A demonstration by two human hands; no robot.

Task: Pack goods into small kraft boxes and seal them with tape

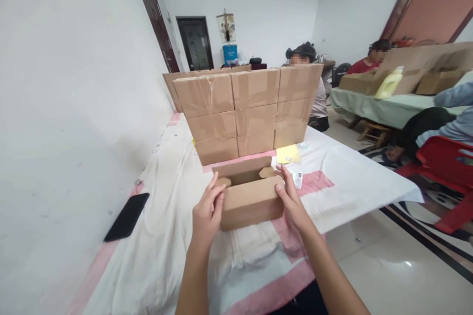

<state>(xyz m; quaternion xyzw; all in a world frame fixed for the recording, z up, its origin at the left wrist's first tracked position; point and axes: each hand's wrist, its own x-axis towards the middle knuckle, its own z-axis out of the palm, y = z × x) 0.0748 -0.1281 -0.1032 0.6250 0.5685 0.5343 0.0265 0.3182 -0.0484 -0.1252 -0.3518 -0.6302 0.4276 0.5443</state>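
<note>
An open cardboard box (253,205) stands on the cloth-covered table in front of me, its long back wall raised and small end flaps bent inward. My left hand (207,205) grips the box at its left end, thumb against the front wall and fingers at the side. At the right end my right hand (290,196) has hold of it in the same way, thumb on the front and fingers behind. Behind this box rises a wall of taped, closed cardboard boxes (255,113), stacked in three rows.
A black phone (126,217) lies left, near the white wall. Yellow paper (287,154) and a small white packet (297,179) lie right of the box. A person (318,98) is behind the stack; others sit around another table (365,104). A red chair (445,177) stands right.
</note>
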